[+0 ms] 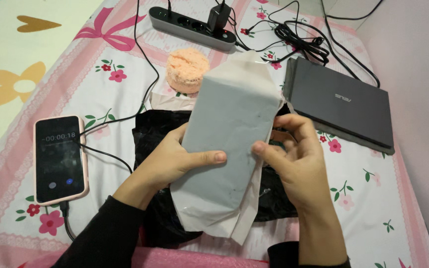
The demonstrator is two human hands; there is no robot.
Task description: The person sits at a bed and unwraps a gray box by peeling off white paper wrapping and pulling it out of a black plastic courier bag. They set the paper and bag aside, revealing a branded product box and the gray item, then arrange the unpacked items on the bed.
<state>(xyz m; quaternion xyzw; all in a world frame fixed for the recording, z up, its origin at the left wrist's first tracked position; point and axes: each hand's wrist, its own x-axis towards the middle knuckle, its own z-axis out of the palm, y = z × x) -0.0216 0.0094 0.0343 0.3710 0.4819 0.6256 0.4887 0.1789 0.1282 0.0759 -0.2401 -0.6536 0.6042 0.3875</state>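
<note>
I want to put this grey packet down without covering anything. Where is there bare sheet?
Bare sheet lies between the phone and the orange sponge, crossed by one cable. More lies below the laptop, right of the right hand. Crowded: under the packet, on the black bag, and around the power strip.

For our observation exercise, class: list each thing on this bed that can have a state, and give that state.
Grey plastic mailer bag: held up by both hands, its end creased.
Left hand: grip closed on the bag.
Right hand: grip closed on the bag.
Pink-cased smartphone: screen lit, cable plugged in.
Dark grey laptop: lid closed.
Black power strip: one adapter plugged in.
</note>
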